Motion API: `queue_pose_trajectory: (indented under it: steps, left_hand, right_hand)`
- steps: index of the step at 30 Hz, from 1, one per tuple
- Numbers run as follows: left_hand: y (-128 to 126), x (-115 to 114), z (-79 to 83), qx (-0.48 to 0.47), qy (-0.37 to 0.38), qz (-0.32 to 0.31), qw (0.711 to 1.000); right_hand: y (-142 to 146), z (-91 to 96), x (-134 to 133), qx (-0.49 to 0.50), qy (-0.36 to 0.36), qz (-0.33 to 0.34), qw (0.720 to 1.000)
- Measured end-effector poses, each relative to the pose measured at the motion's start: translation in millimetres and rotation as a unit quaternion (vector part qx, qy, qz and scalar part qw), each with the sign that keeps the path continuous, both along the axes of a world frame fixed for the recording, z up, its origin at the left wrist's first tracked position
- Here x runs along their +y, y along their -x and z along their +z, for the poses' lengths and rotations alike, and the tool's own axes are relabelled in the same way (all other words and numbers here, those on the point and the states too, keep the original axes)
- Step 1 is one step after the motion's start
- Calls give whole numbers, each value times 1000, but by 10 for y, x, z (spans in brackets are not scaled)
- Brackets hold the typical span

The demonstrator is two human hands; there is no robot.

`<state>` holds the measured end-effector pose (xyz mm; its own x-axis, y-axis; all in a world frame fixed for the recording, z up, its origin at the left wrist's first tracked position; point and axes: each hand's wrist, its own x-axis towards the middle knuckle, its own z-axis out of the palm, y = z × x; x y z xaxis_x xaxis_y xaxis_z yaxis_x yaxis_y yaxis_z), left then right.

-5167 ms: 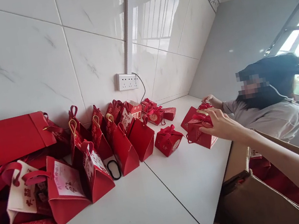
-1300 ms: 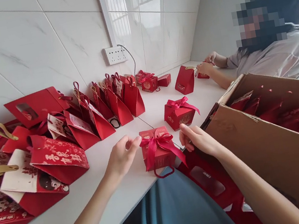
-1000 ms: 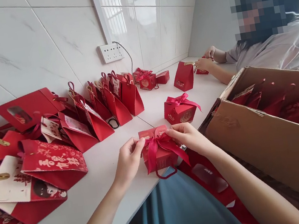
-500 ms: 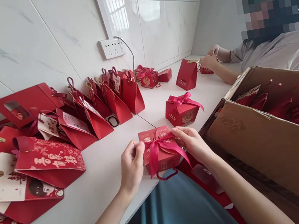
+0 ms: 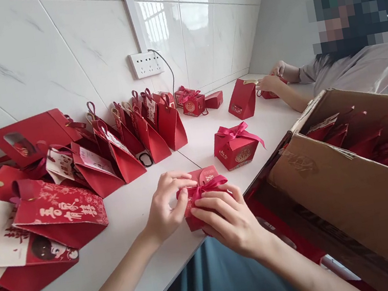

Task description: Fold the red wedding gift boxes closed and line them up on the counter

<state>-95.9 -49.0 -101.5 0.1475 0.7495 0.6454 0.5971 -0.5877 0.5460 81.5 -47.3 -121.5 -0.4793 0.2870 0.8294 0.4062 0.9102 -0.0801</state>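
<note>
A small red gift box (image 5: 206,173) with gold print sits at the table's front edge. Across its top runs a pink-red ribbon bow (image 5: 219,180), partly covered by my hands. My left hand (image 5: 166,203) is at the box's left side, thumb and fingers closing on the bow's left end. Over the front of the box lies my right hand (image 5: 230,219), its fingers stretched side by side across the lower ribbon; the tails beneath are hidden. Just behind stands another red gift box (image 5: 241,150) with a tied bow.
Red paper gift bags (image 5: 171,124) line the wall, and more bags (image 5: 66,206) pile up at left. A cardboard carton (image 5: 356,207) holding red bags stands at right. Beyond it, a person's hands (image 5: 272,80) work near a red bag (image 5: 241,97). A power socket (image 5: 147,65) is on the wall.
My right hand has gone from pinching the bow's right side to lying over the box front, covering the ribbon tails. My left fingers have lifted and spread over the left side.
</note>
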Motion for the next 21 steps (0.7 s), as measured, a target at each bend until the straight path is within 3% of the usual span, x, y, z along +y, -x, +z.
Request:
queue_pose_trajectory:
  steps: [7, 17, 21]
  left_hand:
    - [-25, -6, 8, 47, 19, -31, 998]
    - [-57, -30, 3, 68, 54, -20, 996]
    - [-59, -31, -13, 60, 60, -16, 996]
  right_hand:
    - [-77, -60, 1, 88, 6, 50, 995]
    - [-76, -61, -80, 81, 21, 51, 995]
    - [-142, 22, -124, 41, 25, 62, 997]
